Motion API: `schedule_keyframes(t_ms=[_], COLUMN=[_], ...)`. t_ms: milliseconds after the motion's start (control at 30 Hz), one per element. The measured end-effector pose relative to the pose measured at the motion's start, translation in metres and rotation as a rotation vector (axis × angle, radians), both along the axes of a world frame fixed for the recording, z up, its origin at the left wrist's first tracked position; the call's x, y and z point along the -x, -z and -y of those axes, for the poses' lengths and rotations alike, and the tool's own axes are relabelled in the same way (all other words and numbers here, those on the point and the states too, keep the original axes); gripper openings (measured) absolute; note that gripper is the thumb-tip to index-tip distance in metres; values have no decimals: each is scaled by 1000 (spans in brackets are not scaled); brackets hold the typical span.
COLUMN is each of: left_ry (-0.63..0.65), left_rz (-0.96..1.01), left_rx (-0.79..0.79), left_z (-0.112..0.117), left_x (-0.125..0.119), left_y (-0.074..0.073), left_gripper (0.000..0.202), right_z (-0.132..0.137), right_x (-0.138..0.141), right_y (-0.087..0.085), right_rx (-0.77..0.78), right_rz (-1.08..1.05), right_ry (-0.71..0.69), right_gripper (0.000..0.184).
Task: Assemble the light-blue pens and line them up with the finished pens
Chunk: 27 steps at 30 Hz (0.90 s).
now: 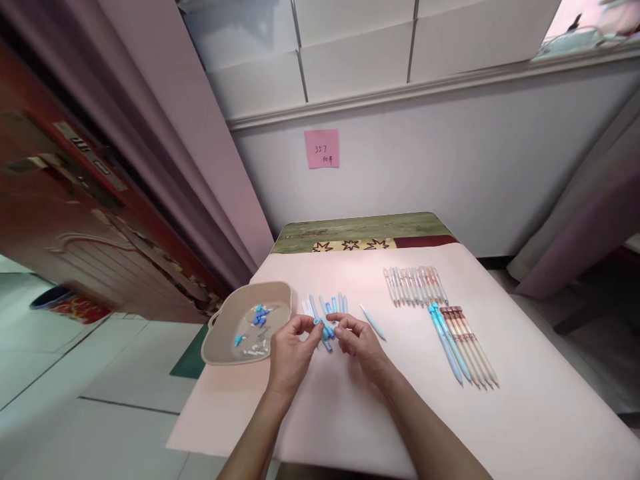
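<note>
Evidently the small light-blue piece [317, 321] is pinched at the fingertips of the left hand [291, 347], thumb and forefinger closed on it, just above the middle of the pink-covered table [345, 413]. The right hand [361, 340] is brought up close beside it with its fingers curled in; whether its thumb and forefinger grip a part of their own or only touch one, I cannot tell, since the parts there are tiny and overlap. Directly below and behind the fingertips lie loose blue pen parts [327, 343], with slim white tubes [307, 307] fanned out farther back.

The piece looks like moulded plastic, so it should be very light and stiff, with a smooth surface that could turn or slip under a hard squeeze. A fingertip pinch around its outer edge seems the best hold, keeping any opening free. The slim tubes probably weigh next to nothing too, but being thin and round they may roll or bend if pressed sideways; they are best taken near the middle, between thumb and forefinger.

To the left, the beige basket [287, 287] holds more small blue pieces [260, 316], easily picked up singly. On the right, a lone pale-blue pen [373, 323] lies apart, nearer the hands than the brown-topped pens [469, 343]; its barrel offers a comfortable mid-length grasp.
</note>
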<state>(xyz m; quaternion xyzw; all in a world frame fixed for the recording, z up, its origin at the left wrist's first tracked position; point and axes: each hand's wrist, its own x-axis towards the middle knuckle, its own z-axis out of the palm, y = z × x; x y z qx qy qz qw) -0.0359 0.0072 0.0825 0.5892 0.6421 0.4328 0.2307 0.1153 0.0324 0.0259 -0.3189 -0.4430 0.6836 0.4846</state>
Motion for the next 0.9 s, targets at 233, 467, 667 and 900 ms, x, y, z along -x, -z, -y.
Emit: schedule_keyframes(t_ms=[233,467,667,900], left_ry=[18,49,19,68], left_rz=[109,334,76,-38], left_rx=[-4,39,-98,-53], left_z=[1,3,16,-3], left_x=[-1,-7,-28,24], left_y=[2,11,-2,-15], left_gripper=[21,21,12,24], right_z=[2,3,7,3], right_x=[1,9,15,9], right_y=[-4,6,15,22], right_rx=[11,82,402,622], right_rz=[-43,-124,-457,-725], right_ry=[-26,-18,-62,-46], right_gripper=[30,25,22,22])
